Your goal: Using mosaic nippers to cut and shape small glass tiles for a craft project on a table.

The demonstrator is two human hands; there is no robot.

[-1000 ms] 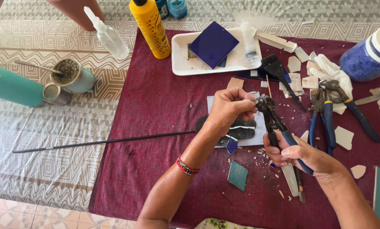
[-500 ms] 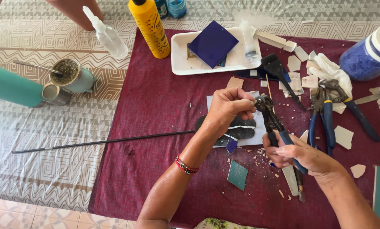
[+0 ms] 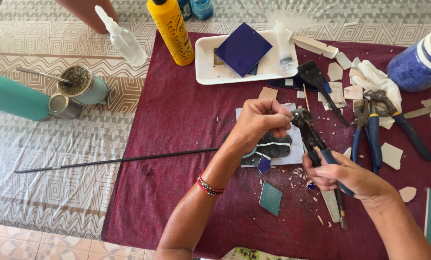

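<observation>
Open maroon cloth [image 3: 177, 115] lay left of centre, passable. A thin black rod [image 3: 114, 160] crossed it at mid-left. Pliers [image 3: 369, 132], tile shards [image 3: 393, 155] and a white tray [image 3: 205, 62] crowded the upper right.

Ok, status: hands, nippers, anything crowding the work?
Left hand pinches a small piece at the nipper head. Right hand grips blue-handled nippers. Dark mosaic piece directly beneath; chips scattered on the cloth.

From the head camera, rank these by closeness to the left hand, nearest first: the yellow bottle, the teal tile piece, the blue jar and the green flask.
From the left hand:
1. Teal tile piece, just below it on the maroon cloth.
2. Yellow bottle, up and to the left.
3. Blue jar, far right.
4. Green flask, far left edge.
</observation>
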